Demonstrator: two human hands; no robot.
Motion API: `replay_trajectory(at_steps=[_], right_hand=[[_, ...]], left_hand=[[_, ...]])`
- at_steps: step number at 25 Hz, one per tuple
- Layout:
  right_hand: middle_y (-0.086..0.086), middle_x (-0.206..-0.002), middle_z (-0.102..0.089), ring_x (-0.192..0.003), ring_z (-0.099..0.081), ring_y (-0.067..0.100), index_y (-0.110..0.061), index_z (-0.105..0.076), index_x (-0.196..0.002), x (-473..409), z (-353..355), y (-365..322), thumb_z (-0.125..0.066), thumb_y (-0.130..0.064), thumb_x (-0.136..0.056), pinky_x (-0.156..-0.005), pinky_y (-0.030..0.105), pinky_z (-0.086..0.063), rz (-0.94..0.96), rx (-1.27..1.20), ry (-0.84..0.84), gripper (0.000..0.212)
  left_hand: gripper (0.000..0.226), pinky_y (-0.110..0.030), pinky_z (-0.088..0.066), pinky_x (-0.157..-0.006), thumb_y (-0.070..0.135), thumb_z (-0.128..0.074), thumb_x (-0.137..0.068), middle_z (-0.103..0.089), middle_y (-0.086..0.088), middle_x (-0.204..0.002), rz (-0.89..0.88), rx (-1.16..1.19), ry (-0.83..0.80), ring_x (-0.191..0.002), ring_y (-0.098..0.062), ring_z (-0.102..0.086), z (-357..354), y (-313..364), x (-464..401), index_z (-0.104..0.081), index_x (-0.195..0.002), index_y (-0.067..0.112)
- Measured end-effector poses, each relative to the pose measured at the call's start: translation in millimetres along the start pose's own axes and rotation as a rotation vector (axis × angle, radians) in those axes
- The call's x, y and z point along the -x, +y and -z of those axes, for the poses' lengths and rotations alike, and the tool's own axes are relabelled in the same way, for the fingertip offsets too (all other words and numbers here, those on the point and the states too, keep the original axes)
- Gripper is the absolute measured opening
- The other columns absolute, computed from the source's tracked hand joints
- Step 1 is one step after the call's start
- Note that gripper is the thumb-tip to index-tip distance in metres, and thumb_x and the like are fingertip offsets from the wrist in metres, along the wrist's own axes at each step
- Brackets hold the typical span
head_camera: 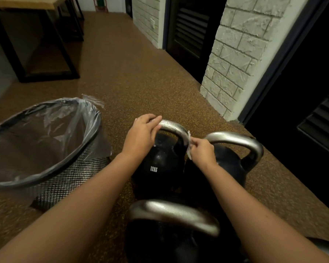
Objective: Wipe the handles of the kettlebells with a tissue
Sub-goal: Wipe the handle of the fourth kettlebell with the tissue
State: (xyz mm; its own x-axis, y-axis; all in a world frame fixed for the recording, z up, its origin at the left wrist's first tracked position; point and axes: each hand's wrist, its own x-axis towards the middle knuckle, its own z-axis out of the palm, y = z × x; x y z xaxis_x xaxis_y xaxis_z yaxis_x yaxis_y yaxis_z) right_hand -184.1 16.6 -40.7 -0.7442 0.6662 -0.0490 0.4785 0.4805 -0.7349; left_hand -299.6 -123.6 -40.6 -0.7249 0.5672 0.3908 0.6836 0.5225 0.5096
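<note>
My right hand [201, 151] pinches the tissue [188, 147] vs. the right leg of the handle [174, 127] of the 12KG kettlebell [158, 166], centre frame. Left hand [141, 133]: grip curled over the handle's left bend. 2nd kettlebell [234, 160] at 3 o'clock, touching; 3rd [175, 234] at 6. Lined mesh bin [46, 149] at 9, on the floor [131, 73].

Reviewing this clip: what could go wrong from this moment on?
The tissue is a thin strip pinched in the right hand against the wet-looking handle; it may tear. The left hand grips that beaded handle and could slip. The next kettlebell sits close, so knuckles might knock it.
</note>
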Motion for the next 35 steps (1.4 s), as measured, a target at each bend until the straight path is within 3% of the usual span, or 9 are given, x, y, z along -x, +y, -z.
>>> replay_trajectory(at_steps=[3, 7, 10, 14, 19, 24, 29, 33, 35], right_hand=[[0.013, -0.118, -0.065, -0.115, -0.056, 0.027, -0.01, -0.057, -0.127, -0.7, -1.3, -6.5, -0.043, -0.004, -0.094, -0.093, 0.02, -0.037, 0.055, 0.011, 0.042, 0.037], [0.009, -0.122, -0.063, -0.115, -0.056, 0.022, -0.014, -0.052, -0.133, 4.8, -3.7, 1.8, -0.044, -0.007, -0.095, -0.09, 0.011, -0.033, 0.024, -0.031, 0.029, 0.04], [0.01, -0.128, -0.059, -0.121, -0.052, 0.025, -0.011, -0.053, -0.131, -6.7, -1.7, -7.9, -0.044, -0.006, -0.093, -0.105, 0.025, -0.035, -0.024, -0.032, 0.012, 0.039], [0.009, -0.116, -0.067, -0.108, -0.061, 0.024, -0.017, -0.056, -0.128, 5.6, -7.4, -9.9, -0.043, -0.004, -0.093, -0.097, 0.025, -0.041, 0.085, -0.056, 0.122, 0.04], [0.011, -0.125, -0.062, -0.117, -0.056, 0.026, -0.011, -0.055, -0.129, -8.1, -1.9, -13.1, -0.043, -0.004, -0.092, -0.103, 0.026, -0.038, -0.031, -0.035, 0.041, 0.039], [0.01, -0.115, -0.067, -0.109, -0.059, 0.022, -0.012, -0.059, -0.126, 11.8, -7.1, -19.4, -0.042, 0.005, -0.089, -0.087, 0.01, -0.034, 0.184, -0.028, 0.165, 0.044], [0.014, -0.126, -0.06, -0.121, -0.05, 0.03, -0.01, -0.053, -0.131, -7.1, -3.9, -21.5, -0.041, 0.002, -0.089, -0.101, 0.025, -0.034, -0.01, 0.082, 0.029, 0.045], [0.008, -0.122, -0.063, -0.116, -0.056, 0.022, -0.013, -0.055, -0.13, 10.3, -8.3, -23.1, -0.04, 0.008, -0.088, -0.089, 0.007, -0.031, 0.222, 0.042, 0.139, 0.049], [0.007, -0.122, -0.063, -0.117, -0.056, 0.019, -0.015, -0.053, -0.131, 17.5, -10.1, -12.3, -0.041, 0.005, -0.09, -0.094, 0.009, -0.033, 0.21, 0.001, 0.152, 0.047]], left_hand=[[0.035, -0.031, -0.041, -0.095, 0.026, -0.048, -0.095, -0.055, -0.002, -0.124, -0.018, -0.051, -0.004, -0.115, -0.018, -0.047, 2.6, 1.5, -2.7, -0.055, -0.129, 0.019], [0.033, -0.031, -0.042, -0.09, 0.026, -0.054, -0.093, -0.058, 0.001, -0.116, -0.017, -0.044, -0.044, -0.107, -0.017, -0.051, 7.2, -1.9, -12.2, -0.059, -0.124, 0.021], [0.033, -0.031, -0.042, -0.093, 0.026, -0.055, -0.091, -0.059, 0.002, -0.114, 0.001, -0.007, -0.041, -0.107, -0.017, -0.051, 7.1, -2.3, -13.2, -0.06, -0.123, 0.021], [0.033, -0.021, -0.033, -0.09, 0.024, -0.054, -0.092, -0.058, 0.001, -0.116, 0.013, 0.005, -0.01, -0.109, -0.016, -0.049, 3.6, -1.6, -10.0, -0.059, -0.125, 0.02], [0.033, -0.019, -0.03, -0.089, 0.024, -0.053, -0.093, -0.058, 0.0, -0.118, 0.032, 0.014, -0.004, -0.111, -0.016, -0.047, 0.2, -1.7, -9.7, -0.059, -0.125, 0.021], [0.033, -0.023, -0.033, -0.092, 0.024, -0.052, -0.093, -0.058, 0.0, -0.119, 0.033, 0.013, -0.003, -0.113, -0.017, -0.047, 0.8, -1.8, -9.4, -0.059, -0.125, 0.021], [0.033, -0.022, -0.033, -0.09, 0.024, -0.052, -0.093, -0.058, 0.0, -0.119, 0.036, 0.015, 0.013, -0.113, -0.017, -0.047, -1.6, -1.1, -8.6, -0.059, -0.125, 0.021], [0.033, -0.022, -0.033, -0.092, 0.024, -0.052, -0.094, -0.056, 0.0, -0.122, 0.042, 0.014, 0.011, -0.115, -0.017, -0.046, -1.0, -0.1, -7.7, -0.058, -0.126, 0.02], [0.033, -0.022, -0.033, -0.092, 0.024, -0.052, -0.094, -0.056, 0.0, -0.122, 0.043, 0.023, 0.018, -0.115, -0.016, -0.045, -1.4, -0.3, -7.7, -0.058, -0.126, 0.02]])
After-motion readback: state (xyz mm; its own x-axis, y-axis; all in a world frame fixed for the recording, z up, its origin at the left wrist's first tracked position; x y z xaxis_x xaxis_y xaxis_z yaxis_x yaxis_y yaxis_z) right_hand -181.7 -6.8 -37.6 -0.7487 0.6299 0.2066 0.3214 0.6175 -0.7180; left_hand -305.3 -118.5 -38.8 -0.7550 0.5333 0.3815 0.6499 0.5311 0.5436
